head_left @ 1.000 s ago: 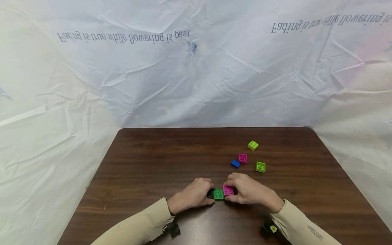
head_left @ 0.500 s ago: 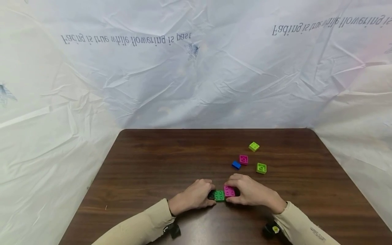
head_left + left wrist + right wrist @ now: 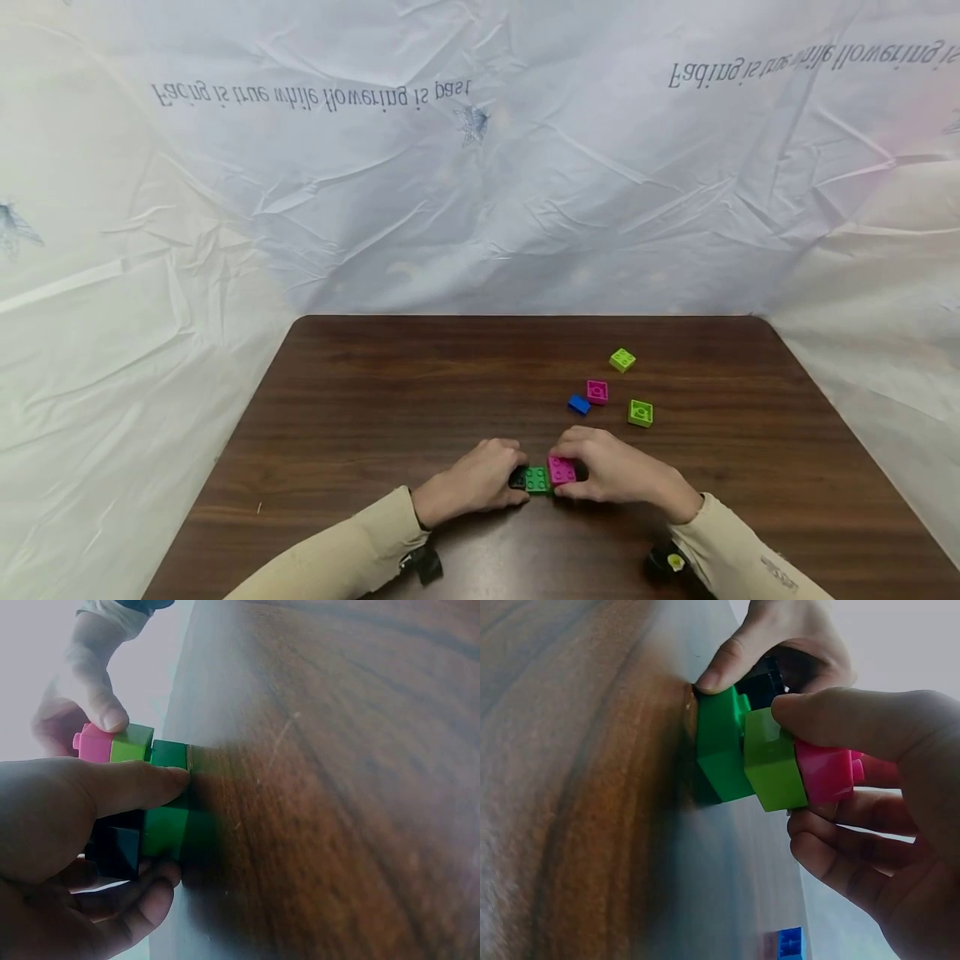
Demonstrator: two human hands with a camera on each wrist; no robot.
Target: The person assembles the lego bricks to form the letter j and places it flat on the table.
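Low on the wooden table sits a green toy building brick [image 3: 536, 480], with a black brick [image 3: 116, 851] stacked on its left end. My left hand [image 3: 480, 475] grips this pair, its thumb along one side of the green brick and fingertips on the opposite side. A lime brick [image 3: 772, 761] with a pink brick [image 3: 825, 769] on top is pinched between my right hand's [image 3: 615, 467] thumb and fingers. The lime brick's underside is right at the studs of the green brick's right end, slightly tilted in the right wrist view. From the head, the pink brick hides the lime one.
Beyond my right hand lie a blue brick [image 3: 578, 405], an upturned pink brick [image 3: 597, 392], an upturned lime brick [image 3: 641, 413] and another lime brick [image 3: 622, 360] with studs up. A pale printed sheet [image 3: 480, 208] hangs behind the table [image 3: 390, 375].
The head view has shifted slightly since the first frame. Both hands keep their grips, and the pink and lime stack stays at the green brick's right end with hardly any movement.
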